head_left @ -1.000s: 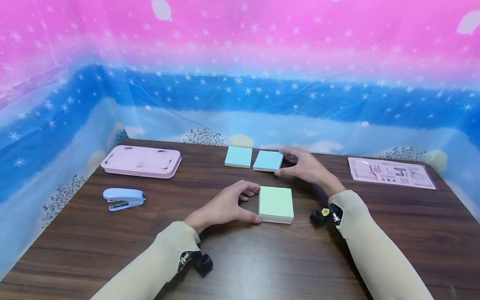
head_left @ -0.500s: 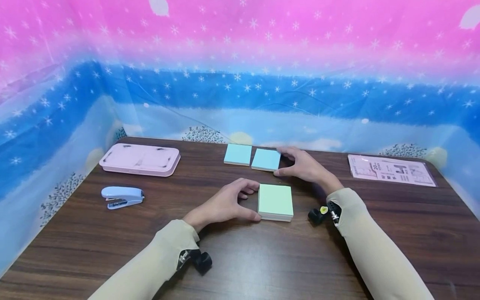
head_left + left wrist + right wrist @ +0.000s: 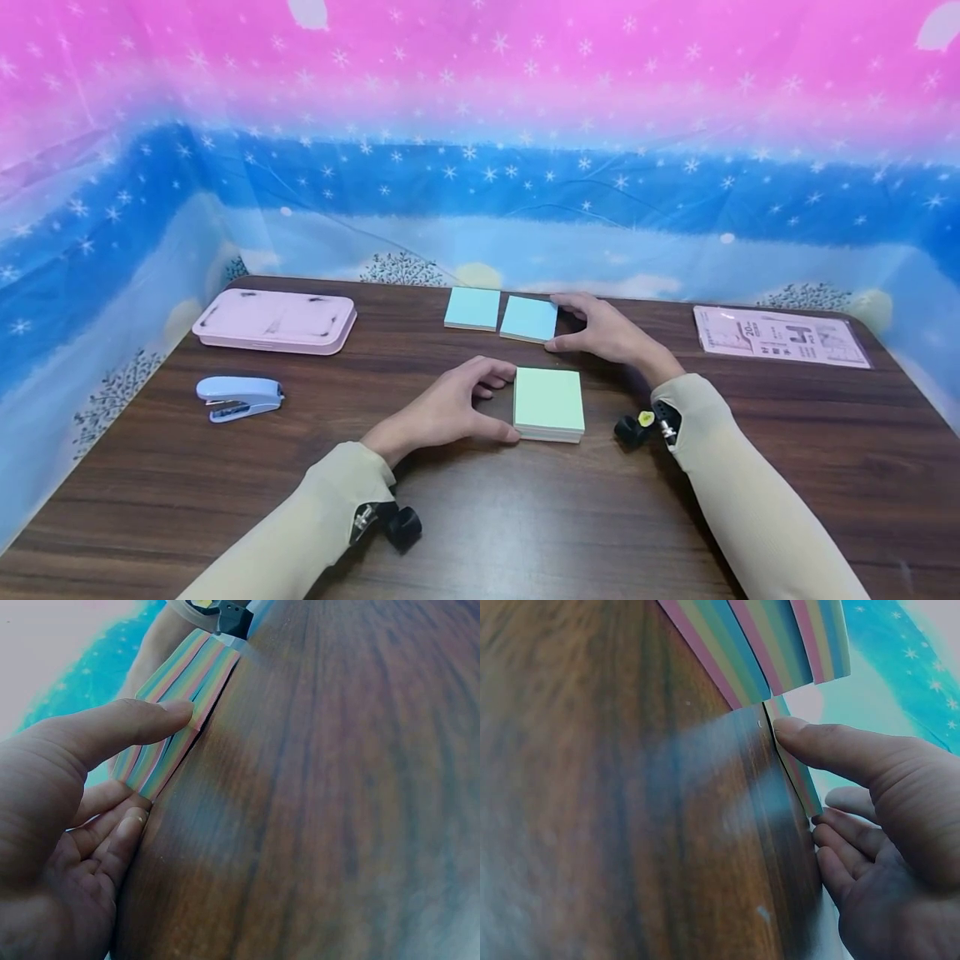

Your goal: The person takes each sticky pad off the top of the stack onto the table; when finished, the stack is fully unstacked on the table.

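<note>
A stack of square sticky notes (image 3: 549, 398), pale green on top with striped sides, lies on the table. My left hand (image 3: 453, 407) holds its left side, thumb at the front corner and fingertips at the back one. Farther back, my right hand (image 3: 603, 331) grips the right end of a low light-blue sticky note pad (image 3: 528, 319) between thumb and forefinger. A second blue sticky note pad (image 3: 472, 308) lies just left of it, a narrow gap apart. In the right wrist view, the right thumb (image 3: 810, 739) sits at the pad's near corner and the fingers at its far corner.
On the dark wooden table (image 3: 480, 517), a pink flat case (image 3: 273, 321) lies at the back left with a light-blue stapler (image 3: 240, 398) before it. A pink printed packet (image 3: 780, 336) lies back right. Patterned cloth (image 3: 480, 192) hangs behind the table.
Both hands stay in place on the sticky notes. The head view has shifted a little, so everything appears slightly farther left.
</note>
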Available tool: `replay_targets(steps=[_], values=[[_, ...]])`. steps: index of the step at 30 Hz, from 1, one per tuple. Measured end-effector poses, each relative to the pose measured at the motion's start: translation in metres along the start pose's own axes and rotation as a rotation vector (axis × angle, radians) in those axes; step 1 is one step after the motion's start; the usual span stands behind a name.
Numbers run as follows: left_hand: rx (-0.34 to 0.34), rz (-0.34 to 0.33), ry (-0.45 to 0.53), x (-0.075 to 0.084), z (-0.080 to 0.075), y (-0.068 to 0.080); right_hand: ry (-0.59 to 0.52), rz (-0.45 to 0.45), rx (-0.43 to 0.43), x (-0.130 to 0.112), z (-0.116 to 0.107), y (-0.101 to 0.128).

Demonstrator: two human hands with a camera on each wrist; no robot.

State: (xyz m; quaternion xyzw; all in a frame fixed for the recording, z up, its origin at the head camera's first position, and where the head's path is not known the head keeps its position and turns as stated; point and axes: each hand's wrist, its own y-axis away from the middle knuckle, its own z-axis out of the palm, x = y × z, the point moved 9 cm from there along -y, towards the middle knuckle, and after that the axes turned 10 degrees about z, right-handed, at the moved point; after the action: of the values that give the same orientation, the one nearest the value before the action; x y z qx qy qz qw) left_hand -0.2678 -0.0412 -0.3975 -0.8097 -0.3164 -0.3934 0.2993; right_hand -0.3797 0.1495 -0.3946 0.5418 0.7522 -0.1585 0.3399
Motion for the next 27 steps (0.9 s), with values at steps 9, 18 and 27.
replay_targets(steps=[9,18,27], values=[[-0.001,-0.002,-0.005,0.0002,0.0,0.0001,0.002,0.003,0.003,0.0014,-0.0003,0.0009],[0.003,-0.003,-0.006,0.0015,-0.0027,-0.0002,-0.006,-0.006,0.012,-0.0012,-0.004,0.0013],[-0.009,-0.029,-0.005,-0.0031,-0.0006,0.0006,-0.024,-0.012,0.019,0.0006,-0.0025,0.0034]])
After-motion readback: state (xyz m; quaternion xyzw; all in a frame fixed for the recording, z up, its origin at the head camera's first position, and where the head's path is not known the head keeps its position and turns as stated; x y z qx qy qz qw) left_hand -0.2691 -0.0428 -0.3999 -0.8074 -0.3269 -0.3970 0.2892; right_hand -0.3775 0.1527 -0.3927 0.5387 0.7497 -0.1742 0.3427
